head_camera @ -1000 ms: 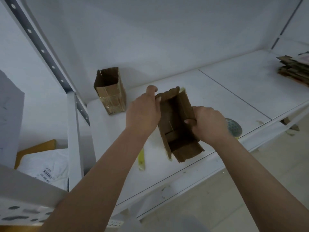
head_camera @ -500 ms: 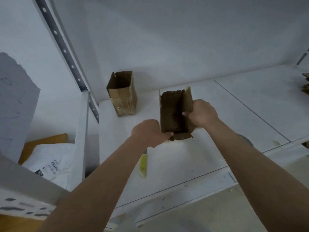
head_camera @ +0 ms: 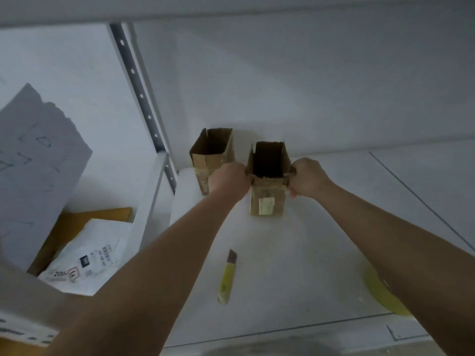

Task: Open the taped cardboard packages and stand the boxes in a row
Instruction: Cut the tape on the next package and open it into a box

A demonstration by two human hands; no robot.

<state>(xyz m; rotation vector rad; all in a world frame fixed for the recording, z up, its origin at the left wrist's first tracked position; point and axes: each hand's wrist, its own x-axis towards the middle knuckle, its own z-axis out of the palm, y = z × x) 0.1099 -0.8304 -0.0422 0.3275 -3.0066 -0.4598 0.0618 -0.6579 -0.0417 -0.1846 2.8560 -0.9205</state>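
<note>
A yellow utility knife (head_camera: 227, 278) lies nearest on the white shelf (head_camera: 321, 253). Farther back, the left hand (head_camera: 228, 181) and right hand (head_camera: 307, 179) grip opposite sides of an upright open cardboard box (head_camera: 268, 187), fingers curled on its rim. Another open box (head_camera: 209, 156) stands just beside it, against the wall.

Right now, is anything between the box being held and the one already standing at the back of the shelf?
Nothing visible. Both hands hold the open brown cardboard box upright, just right of the standing cardboard box; bare white shelf between.
</note>
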